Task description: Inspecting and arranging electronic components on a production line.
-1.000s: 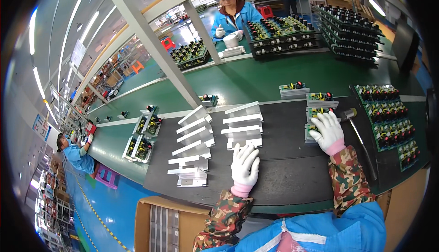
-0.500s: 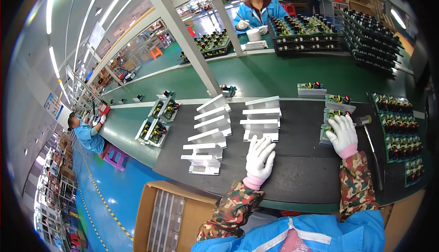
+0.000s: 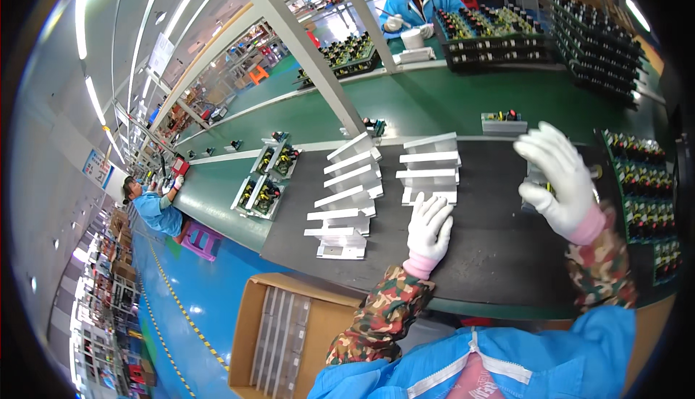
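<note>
My left hand (image 3: 430, 231), in a white glove, lies on the black work mat (image 3: 478, 254) with its fingers stretched out. Its fingertips reach the near end of a column of silver metal heat sinks (image 3: 428, 175); whether they touch it I cannot tell. A second, longer column of heat sinks (image 3: 340, 217) stands to its left. Raised over the right part of the mat, my gloved right hand (image 3: 561, 182) is open, thumb apart, with nothing visible in it. It largely hides the circuit boards on heat sinks (image 3: 531, 198) behind it. The hammer beside them is mostly covered by this hand and arm.
Rows of circuit boards (image 3: 638, 182) stand at the right edge. More boards on heat sinks (image 3: 266, 175) sit at the left on the green belt. A metal post (image 3: 308, 52) rises at the far edge. An open cardboard box (image 3: 242, 341) is below left. A co-worker (image 3: 420, 1) sits opposite.
My right hand has lifted off the circuit boards and come up toward me. My left hand stays at the heat sinks. The whole view has shifted slightly.
</note>
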